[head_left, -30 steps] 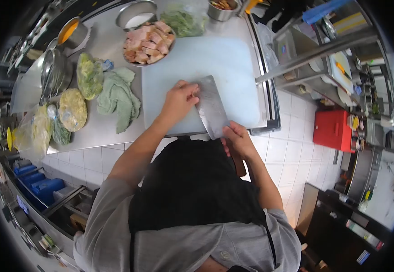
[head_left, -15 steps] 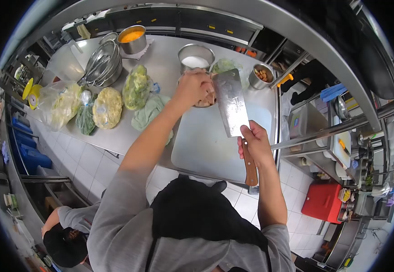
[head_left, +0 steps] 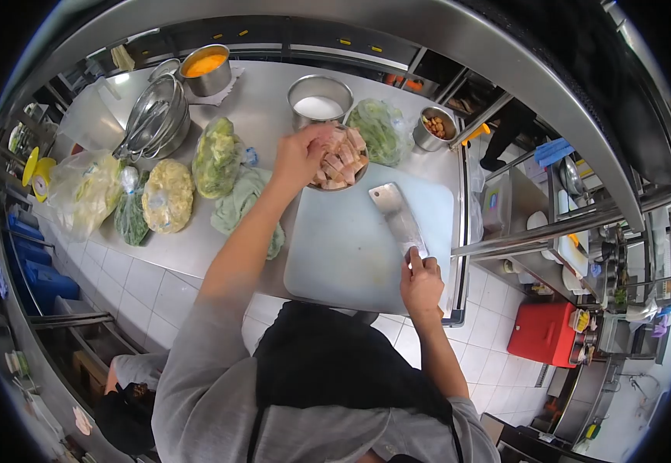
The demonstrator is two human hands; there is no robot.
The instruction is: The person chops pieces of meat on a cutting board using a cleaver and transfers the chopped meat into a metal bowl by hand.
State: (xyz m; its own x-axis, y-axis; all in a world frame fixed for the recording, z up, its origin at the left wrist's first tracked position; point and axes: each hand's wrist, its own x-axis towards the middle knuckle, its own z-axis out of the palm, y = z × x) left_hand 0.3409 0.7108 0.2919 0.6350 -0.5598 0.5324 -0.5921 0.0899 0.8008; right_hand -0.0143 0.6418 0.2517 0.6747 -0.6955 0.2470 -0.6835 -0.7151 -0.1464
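Note:
My left hand (head_left: 301,160) is closed at the left rim of a round metal bowl (head_left: 362,173), its fingertips partly hidden. Pale pink pieces of meat (head_left: 341,160) fill this bowl, which stands at the far edge of a white cutting board (head_left: 335,258). In my right hand (head_left: 421,286) is a cleaver (head_left: 399,217), gripped near where the blade meets the handle. Its blade is tilted above the right side of the board, pointing away from me. Most of the handle is hidden by my fingers.
Behind the bowl stand a pot of white contents (head_left: 320,85) and bagged greens (head_left: 378,127). A small pot (head_left: 436,130) is at the right. Bagged vegetables (head_left: 168,197), a green cloth (head_left: 247,202) and nested metal bowls (head_left: 158,116) lie left. A person (head_left: 123,413) is behind, at lower left.
The cleaver has come down and nearer to me, its blade turning from broadside to steeply tilted. My left hand has shifted left from over the bowl to its rim, uncovering the meat.

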